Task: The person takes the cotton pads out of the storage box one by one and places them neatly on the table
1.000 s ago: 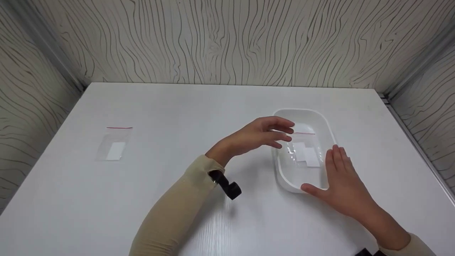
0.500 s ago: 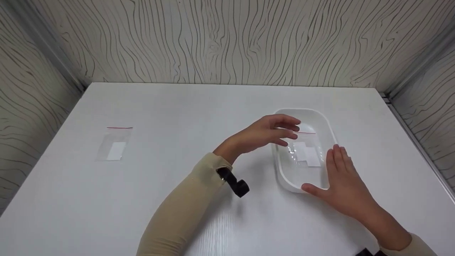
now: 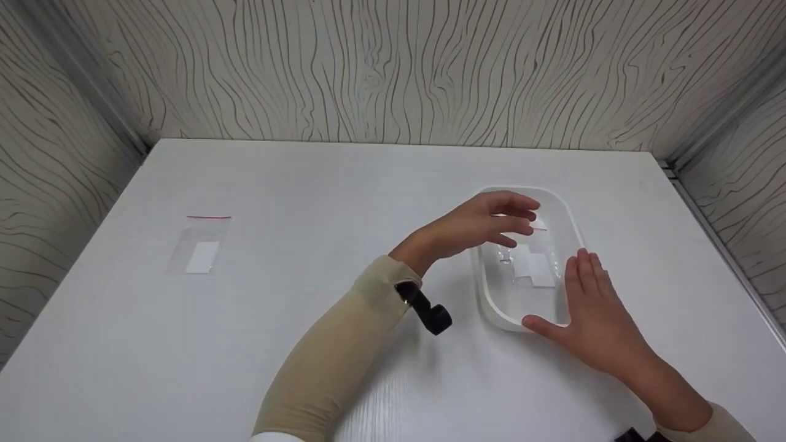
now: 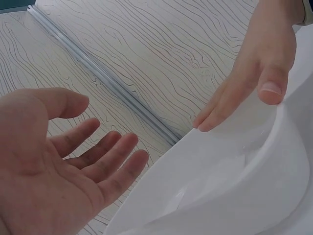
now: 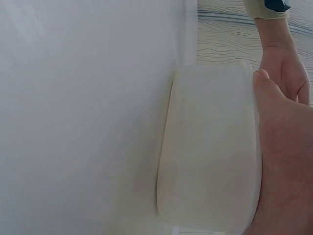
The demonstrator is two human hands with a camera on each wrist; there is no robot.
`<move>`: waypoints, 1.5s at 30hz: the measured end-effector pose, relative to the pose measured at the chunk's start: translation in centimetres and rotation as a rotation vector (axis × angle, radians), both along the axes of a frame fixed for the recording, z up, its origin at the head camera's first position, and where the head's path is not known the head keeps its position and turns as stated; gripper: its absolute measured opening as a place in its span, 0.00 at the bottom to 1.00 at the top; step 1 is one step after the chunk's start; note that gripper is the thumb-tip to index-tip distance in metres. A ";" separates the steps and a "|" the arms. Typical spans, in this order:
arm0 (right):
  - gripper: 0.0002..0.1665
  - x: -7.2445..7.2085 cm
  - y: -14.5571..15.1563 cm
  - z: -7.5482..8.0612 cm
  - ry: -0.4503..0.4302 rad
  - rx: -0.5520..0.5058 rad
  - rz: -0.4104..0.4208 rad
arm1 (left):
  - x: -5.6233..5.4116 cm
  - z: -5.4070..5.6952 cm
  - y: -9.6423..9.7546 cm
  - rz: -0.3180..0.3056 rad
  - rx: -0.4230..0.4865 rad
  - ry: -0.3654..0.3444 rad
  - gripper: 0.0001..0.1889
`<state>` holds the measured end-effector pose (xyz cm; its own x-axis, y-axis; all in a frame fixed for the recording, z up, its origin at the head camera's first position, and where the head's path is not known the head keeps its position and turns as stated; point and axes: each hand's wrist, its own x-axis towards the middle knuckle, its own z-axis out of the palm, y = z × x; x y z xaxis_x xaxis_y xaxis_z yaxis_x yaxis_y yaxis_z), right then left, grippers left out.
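A white plastic tub point(image 3: 500, 316) stands on the right of the table. Inside it lie clear zip bags point(image 3: 533, 267) with white inserts; how many overlap there I cannot tell. My left hand point(image 3: 479, 224) hovers over the tub's left side, fingers loosely bent, and hides part of the bags. In the left wrist view that hand point(image 4: 68, 161) holds nothing, its palm turned to the camera. My right hand point(image 3: 592, 319) rests on the tub's near right rim with straight fingers and the thumb spread apart. The right wrist view has the thumb point(image 5: 266, 83) at the rim, against the outer wall point(image 5: 210, 142).
Another clear zip bag point(image 3: 199, 248) with a red seal strip and a white insert lies flat on the left of the white table point(image 3: 319, 202). Wood-grain patterned panels point(image 3: 393, 73) rise behind the table and at both sides.
My left hand has moved right and slightly away from me, farther over the tub, now covering most of the red strip there. The right hand and tub stay in place.
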<state>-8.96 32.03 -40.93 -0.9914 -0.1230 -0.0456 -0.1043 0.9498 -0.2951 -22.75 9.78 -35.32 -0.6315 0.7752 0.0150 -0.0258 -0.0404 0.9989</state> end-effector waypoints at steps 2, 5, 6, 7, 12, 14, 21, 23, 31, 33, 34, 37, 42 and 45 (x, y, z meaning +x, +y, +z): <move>0.77 0.0 0.0 0.0 -0.002 0.002 0.000 | -0.1 0.1 0.3 0.002 -0.019 0.006 0.21; 0.77 -0.1 0.0 0.0 -0.006 0.005 -0.005 | -0.3 0.3 0.7 -0.005 -0.062 0.021 0.21; 0.77 -0.1 0.0 0.0 -0.006 0.005 -0.006 | -0.3 0.3 0.8 -0.006 -0.080 0.025 0.21; 0.77 -0.1 0.0 0.1 -0.007 0.006 -0.007 | -0.4 0.4 1.0 -0.005 -0.099 0.024 0.21; 0.77 0.0 0.0 0.0 0.007 0.003 0.001 | -0.6 0.4 1.5 0.040 -0.215 -0.007 0.20; 0.76 0.0 0.0 0.0 0.012 0.000 0.004 | -0.7 0.3 1.8 0.066 -0.262 -0.026 0.20; 0.76 0.0 0.0 -0.1 0.015 -0.008 0.000 | -0.4 0.3 3.0 0.170 -0.380 -0.064 0.20; 0.76 0.0 0.0 -0.1 0.014 -0.010 0.000 | -0.2 0.4 3.4 0.194 -0.414 -0.059 0.21; 0.77 0.0 0.0 -0.1 0.003 -0.006 -0.002 | 0.3 0.1 4.4 0.216 -0.580 0.078 0.25; 0.77 0.0 0.0 -0.1 0.004 -0.005 -0.001 | 0.4 0.0 4.7 0.210 -0.615 0.130 0.25; 0.77 0.0 0.0 -0.1 0.005 -0.005 -0.001 | 0.4 0.0 4.7 0.208 -0.632 0.154 0.25; 0.77 0.0 0.0 -0.1 0.012 -0.004 0.002 | 0.5 0.0 5.0 0.202 -0.670 0.193 0.26; 0.77 0.0 0.0 -0.1 0.011 -0.004 0.004 | 0.5 0.2 5.4 0.181 -0.723 0.194 0.20; 0.77 -0.1 0.0 -0.1 0.010 -0.003 0.002 | 0.5 0.3 5.7 0.179 -0.761 0.114 0.18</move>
<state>-9.02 32.03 -40.98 -0.9915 -0.1248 -0.0354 -0.1088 0.9488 -0.2964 -22.21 15.50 -35.00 -0.7744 0.4847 -0.4067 0.0203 0.6615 0.7497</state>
